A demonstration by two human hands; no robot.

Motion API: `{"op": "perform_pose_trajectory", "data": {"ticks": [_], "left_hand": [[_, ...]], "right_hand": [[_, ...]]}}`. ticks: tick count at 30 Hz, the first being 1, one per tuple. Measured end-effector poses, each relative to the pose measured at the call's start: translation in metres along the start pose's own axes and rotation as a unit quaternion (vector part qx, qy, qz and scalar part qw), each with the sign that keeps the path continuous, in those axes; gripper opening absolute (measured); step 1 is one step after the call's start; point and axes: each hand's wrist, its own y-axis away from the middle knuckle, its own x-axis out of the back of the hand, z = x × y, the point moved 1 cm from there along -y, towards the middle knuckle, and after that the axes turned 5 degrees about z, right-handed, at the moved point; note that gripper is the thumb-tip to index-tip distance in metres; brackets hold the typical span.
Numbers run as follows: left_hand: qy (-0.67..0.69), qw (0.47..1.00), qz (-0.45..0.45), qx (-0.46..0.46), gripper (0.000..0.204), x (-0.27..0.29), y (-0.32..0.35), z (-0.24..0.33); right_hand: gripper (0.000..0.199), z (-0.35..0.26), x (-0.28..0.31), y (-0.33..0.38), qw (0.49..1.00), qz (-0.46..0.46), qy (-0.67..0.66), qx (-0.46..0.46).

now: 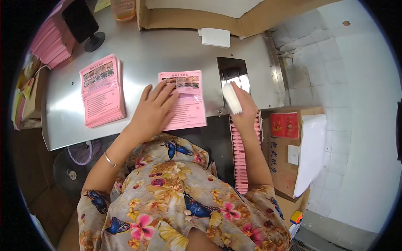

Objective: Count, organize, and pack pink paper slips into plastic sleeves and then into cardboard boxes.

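My left hand rests with its fingers spread on a pink printed packet, a flat bag with small food pictures along its top. The packet lies on the metal table. Held in my right hand is a thick wad of folded white paper napkins, just right of the packet and over the front of a dark glossy panel in the tabletop. To the left of my left hand stands a neat stack of similar pink packets.
A long box of pink packets sits below the table edge under my right forearm. Cardboard boxes stand at the right. White napkins lie by a cardboard tray at the back. A black stand and more pink packets are far left.
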Motion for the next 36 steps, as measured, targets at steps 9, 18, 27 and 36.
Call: {"op": "perform_pose_trajectory", "data": {"ticks": [9, 18, 27, 36], "left_hand": [[0.091, 0.995, 0.018, 0.030, 0.076, -0.032, -0.037, 0.012], [0.005, 0.995, 0.081, 0.063, 0.084, -0.026, -0.042, 0.007], [0.036, 0.985, 0.122, -0.115, 0.028, -0.003, -0.044, -0.013], [0.045, 0.997, 0.066, -0.008, 0.030, -0.012, -0.033, -0.011]], "right_hand": [[0.035, -0.015, -0.071, -0.010, 0.985, -0.107, 0.087, 0.100], [0.044, -0.013, -0.083, -0.054, 0.956, -0.228, 0.005, 0.184], [0.035, 0.012, -0.001, -0.020, 0.995, -0.091, -0.025, 0.017], [0.028, 0.020, -0.007, -0.050, 0.987, -0.089, -0.132, -0.013]]}}
